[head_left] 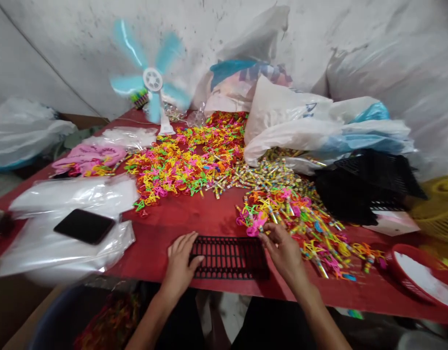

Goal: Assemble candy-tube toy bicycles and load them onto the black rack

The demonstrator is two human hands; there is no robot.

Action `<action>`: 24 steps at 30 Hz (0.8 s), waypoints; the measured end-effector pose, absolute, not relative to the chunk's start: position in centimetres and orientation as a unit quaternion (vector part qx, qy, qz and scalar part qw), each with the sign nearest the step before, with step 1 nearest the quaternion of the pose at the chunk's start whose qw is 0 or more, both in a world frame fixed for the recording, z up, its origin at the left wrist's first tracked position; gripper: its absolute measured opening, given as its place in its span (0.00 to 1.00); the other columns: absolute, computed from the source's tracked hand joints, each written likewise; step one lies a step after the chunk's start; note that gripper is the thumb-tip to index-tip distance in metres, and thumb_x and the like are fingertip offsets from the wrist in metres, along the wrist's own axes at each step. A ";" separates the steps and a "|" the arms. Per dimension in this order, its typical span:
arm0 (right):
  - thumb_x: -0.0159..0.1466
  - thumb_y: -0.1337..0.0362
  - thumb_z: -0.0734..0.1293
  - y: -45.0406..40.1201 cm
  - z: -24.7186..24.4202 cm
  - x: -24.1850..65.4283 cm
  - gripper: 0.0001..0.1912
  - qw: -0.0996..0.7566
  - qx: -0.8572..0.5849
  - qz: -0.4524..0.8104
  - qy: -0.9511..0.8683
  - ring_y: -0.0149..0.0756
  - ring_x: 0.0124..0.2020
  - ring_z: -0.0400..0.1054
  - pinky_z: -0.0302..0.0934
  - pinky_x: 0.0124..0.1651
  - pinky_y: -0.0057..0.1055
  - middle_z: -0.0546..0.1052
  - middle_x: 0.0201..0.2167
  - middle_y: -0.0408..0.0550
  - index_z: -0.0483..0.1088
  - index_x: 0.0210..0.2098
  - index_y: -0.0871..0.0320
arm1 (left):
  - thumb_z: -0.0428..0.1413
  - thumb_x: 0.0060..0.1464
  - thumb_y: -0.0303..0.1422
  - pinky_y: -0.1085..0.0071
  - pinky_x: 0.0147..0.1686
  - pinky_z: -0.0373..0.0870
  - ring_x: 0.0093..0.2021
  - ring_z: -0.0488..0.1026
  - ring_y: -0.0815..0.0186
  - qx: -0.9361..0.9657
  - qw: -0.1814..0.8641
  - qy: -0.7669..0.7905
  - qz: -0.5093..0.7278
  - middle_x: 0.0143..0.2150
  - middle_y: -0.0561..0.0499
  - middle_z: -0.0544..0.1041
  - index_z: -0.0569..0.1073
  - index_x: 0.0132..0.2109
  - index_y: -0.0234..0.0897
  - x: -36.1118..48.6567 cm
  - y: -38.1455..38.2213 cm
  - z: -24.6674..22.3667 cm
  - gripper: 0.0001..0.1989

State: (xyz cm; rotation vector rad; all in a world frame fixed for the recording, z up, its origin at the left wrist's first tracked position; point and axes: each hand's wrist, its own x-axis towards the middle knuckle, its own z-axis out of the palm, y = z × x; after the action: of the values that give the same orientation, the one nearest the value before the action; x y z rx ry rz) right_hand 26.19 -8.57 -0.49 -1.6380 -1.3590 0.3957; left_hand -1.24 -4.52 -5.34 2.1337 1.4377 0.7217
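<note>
A black plastic grid tray (229,257) lies flat near the table's front edge. My left hand (180,265) holds its left end, fingers along the far corner and thumb over the near side. At the tray's far right corner, my right hand (282,250) pinches a small printed tube with a pink plastic topper (256,224). The fingers partly cover the tube. Just beyond that hand lies a pile of similar tubes with colourful toppers (311,218). Farther back are a heap of loose bright plastic toppers (172,170) and a heap of printed tubes (271,172).
Clear plastic bags (74,194) lie on the left with a black phone (84,226) on them. A fan (152,80) with blue blades stands behind. White sacks (300,116), black trays (377,175) and a red basket (401,277) occupy the right side of the red table (161,223).
</note>
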 end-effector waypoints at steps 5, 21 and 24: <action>0.49 0.53 0.75 -7.9 -2.4 20.4 0.20 0.561 -0.600 0.401 -0.406 0.32 0.26 0.66 0.63 0.31 0.29 0.71 0.26 0.39 0.65 0.34 0.54 | 0.56 0.54 0.34 0.50 0.58 0.58 0.59 0.62 0.52 0.771 0.245 0.532 0.250 0.59 0.44 0.70 0.67 0.58 0.40 0.1 -6.3 -4.7 0.24; 0.56 0.48 0.67 -6.2 -3.9 12.7 0.17 0.449 -0.614 0.454 -0.464 0.36 0.16 0.67 0.63 0.23 0.30 0.72 0.15 0.41 0.70 0.33 0.57 | 0.50 0.50 0.19 0.51 0.60 0.56 0.60 0.60 0.57 0.722 0.381 0.509 0.273 0.61 0.46 0.67 0.52 0.67 0.45 -1.2 -6.4 -5.2 0.38; 0.59 0.55 0.65 -6.3 -4.0 12.7 0.11 0.434 -0.617 0.399 -0.521 0.37 0.19 0.70 0.64 0.27 0.31 0.75 0.19 0.44 0.70 0.35 0.56 | 0.52 0.52 0.24 0.51 0.61 0.56 0.60 0.62 0.58 0.677 0.452 0.488 0.313 0.60 0.45 0.67 0.56 0.65 0.44 -1.5 -5.7 -4.6 0.34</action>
State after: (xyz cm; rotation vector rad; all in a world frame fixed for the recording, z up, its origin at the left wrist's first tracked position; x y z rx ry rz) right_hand 12.72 -6.34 -4.04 -1.5364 -1.2981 0.9932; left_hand -1.51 -5.74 -4.60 1.6729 1.2065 0.7742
